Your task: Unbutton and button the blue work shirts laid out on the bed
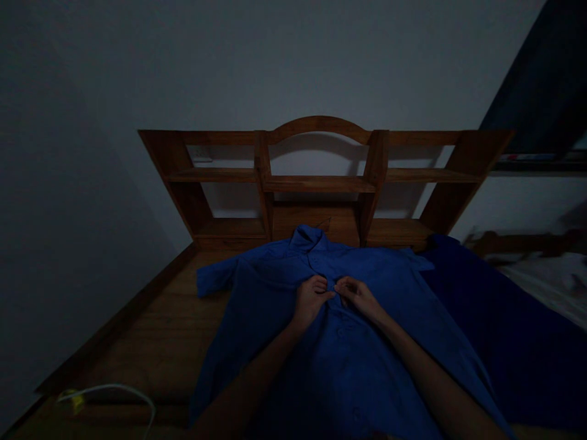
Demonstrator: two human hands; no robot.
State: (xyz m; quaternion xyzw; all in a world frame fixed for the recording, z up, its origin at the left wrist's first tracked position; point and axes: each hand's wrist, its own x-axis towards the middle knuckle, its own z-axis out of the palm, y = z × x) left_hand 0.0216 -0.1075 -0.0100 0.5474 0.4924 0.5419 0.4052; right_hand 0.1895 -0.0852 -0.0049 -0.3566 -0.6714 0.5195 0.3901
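A blue short-sleeved shirt (270,305) lies spread face up, its collar pointing away from me. Both my hands meet at its front placket, a little below the collar. My left hand (314,294) pinches one side of the placket between thumb and curled fingers. Close beside it, my right hand (355,291) grips the other edge of the placket with its fingertips. Between the fingertips, a button is too small and dark to make out. Farther down the front, the placket runs toward me between my forearms.
Behind the collar stands a wooden headboard (320,183) with open shelves. Dark blue cloth (504,330) covers the boards on the right. A pale cable (114,386) with a yellow tag (77,400) lies at the lower left. A wall (92,183) borders the left side.
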